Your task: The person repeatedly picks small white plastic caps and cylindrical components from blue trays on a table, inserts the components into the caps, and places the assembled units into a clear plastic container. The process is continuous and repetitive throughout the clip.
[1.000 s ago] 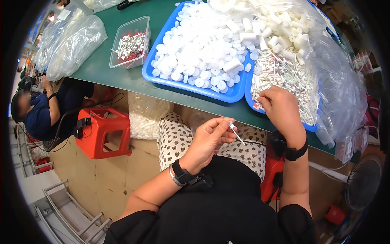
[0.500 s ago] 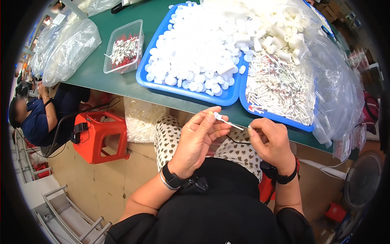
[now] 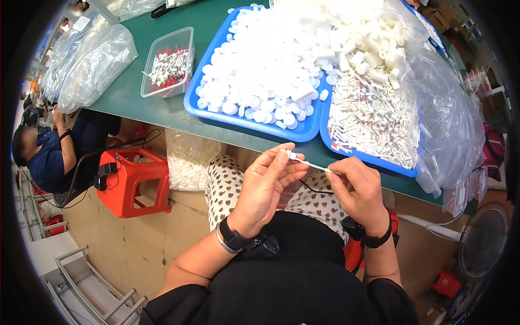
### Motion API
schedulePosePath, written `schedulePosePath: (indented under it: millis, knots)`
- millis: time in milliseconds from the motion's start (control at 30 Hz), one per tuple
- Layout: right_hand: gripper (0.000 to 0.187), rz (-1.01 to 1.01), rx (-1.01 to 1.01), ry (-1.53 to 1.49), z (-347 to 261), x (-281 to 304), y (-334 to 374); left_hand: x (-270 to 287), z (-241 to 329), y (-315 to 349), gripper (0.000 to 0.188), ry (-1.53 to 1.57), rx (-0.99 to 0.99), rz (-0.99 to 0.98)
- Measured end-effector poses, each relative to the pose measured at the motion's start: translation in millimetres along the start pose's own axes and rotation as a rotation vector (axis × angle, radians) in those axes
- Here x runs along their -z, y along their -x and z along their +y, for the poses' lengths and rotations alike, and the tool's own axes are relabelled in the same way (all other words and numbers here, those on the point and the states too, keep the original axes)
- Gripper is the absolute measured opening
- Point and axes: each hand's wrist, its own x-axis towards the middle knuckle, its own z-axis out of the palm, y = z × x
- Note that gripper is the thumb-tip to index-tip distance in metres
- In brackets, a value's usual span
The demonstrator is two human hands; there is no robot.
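In front of my lap, my left hand pinches a small white plastic piece between thumb and forefinger, its other fingers loosely curled. A thin white stick runs from that piece toward the right. My right hand is closed in a pinch at the stick's far end. Just beyond my hands is a blue tray heaped with translucent white discs. Beside it on the right, a second blue tray bears many thin white sticks and thicker white foam-like cylinders.
A clear plastic tub with white and red sticks stands on the green table. Clear bags lie left, another right. A red stool and a seated person are at left, a fan at right.
My right fingers have shifted slightly left and now meet the end of the stick. Earlier two thin strands showed apart near them; now one straight line shows. My left hand barely moved.
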Motion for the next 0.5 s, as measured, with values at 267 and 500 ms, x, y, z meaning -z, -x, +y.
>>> schedulePosePath:
  millis: [267,500]
  knots:
    - [0.014,0.037,0.043,0.004,0,-5,-1,2,-3,0,0.036,0.014,0.018,-0.012]
    - [0.016,-0.187,-0.607,-0.697,-11,-10,-4,-4,-9,8,0.040,-0.096,0.054,-0.103]
